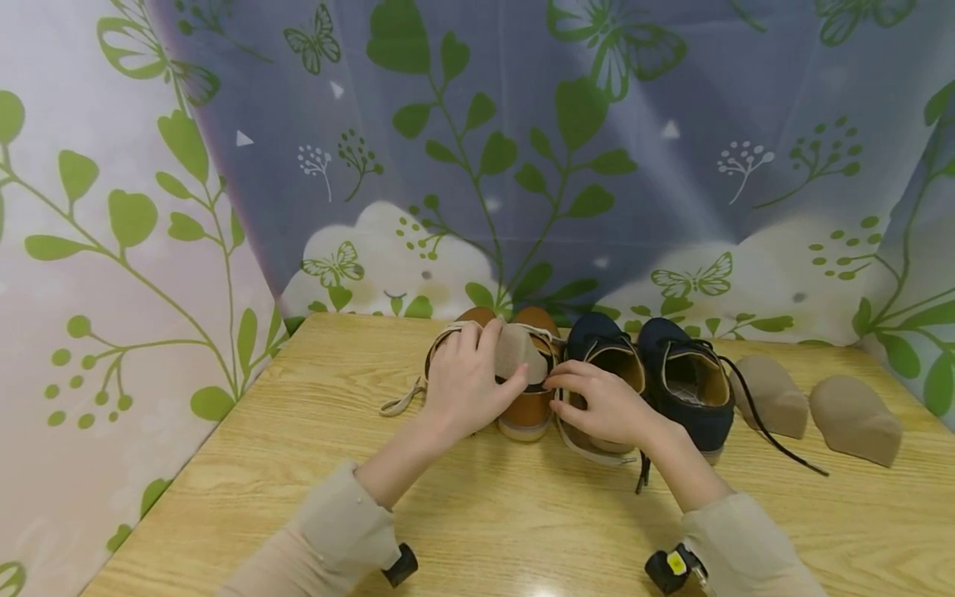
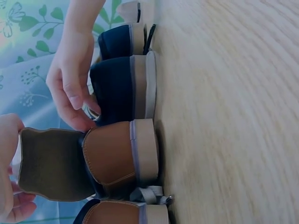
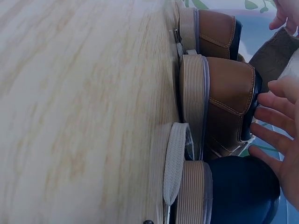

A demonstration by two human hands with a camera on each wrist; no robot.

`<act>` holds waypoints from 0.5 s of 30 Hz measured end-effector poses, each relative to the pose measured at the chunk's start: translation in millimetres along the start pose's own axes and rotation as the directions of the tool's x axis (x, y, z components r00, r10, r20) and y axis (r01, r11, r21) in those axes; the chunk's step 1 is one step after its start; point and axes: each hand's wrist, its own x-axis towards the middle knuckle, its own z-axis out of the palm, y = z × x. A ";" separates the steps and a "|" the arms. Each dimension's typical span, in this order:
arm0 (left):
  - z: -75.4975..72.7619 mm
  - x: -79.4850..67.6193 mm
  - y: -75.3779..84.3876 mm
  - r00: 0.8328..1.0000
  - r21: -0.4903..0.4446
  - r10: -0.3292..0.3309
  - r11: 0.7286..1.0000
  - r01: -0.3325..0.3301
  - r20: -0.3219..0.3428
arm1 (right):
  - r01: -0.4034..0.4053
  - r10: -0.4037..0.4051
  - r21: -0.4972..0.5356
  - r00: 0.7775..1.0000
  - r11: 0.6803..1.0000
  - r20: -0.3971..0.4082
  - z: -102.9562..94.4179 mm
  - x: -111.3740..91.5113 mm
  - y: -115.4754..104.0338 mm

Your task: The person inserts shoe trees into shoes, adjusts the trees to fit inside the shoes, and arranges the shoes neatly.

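My left hand (image 1: 462,381) grips a grey-brown moulded shoe insert (image 1: 518,352) at the opening of the right-hand brown shoe (image 1: 525,416). In the left wrist view the insert (image 2: 53,163) stands up out of the collar, thumb on one side and fingers on the other. My right hand (image 1: 604,402) reaches over from the right, its fingertips at that shoe's dark collar. The right wrist view shows those fingers (image 3: 275,119) nearly straight along the collar edge. The other brown shoe (image 3: 217,35) stands alongside, mostly hidden by my left hand in the head view.
Two navy shoes (image 1: 701,427) with dark laces stand right of the brown pair. Beyond them lie two more inserts, one nearer (image 1: 768,390) and one farther right (image 1: 858,419). A pale lace (image 1: 403,402) trails left on the wooden table (image 1: 477,522). Patterned cloth (image 1: 507,166) hangs behind.
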 end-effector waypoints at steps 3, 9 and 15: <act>3.1 -1.4 0.2 1.000 0.017 0.019 1.000 -0.018 -0.024 | -0.001 0.001 -0.001 1.000 1.000 0.001 0.1 0.5 -0.3; 8.2 -2.2 -0.2 0.997 0.027 0.039 0.999 -0.037 -0.072 | -0.003 0.003 0.003 1.000 1.000 0.004 -0.1 1.5 0.3; 13.7 -3.8 1.6 0.995 0.049 0.058 0.997 -0.054 -0.081 | -0.002 0.002 0.001 1.000 1.000 0.008 -0.2 -0.4 1.7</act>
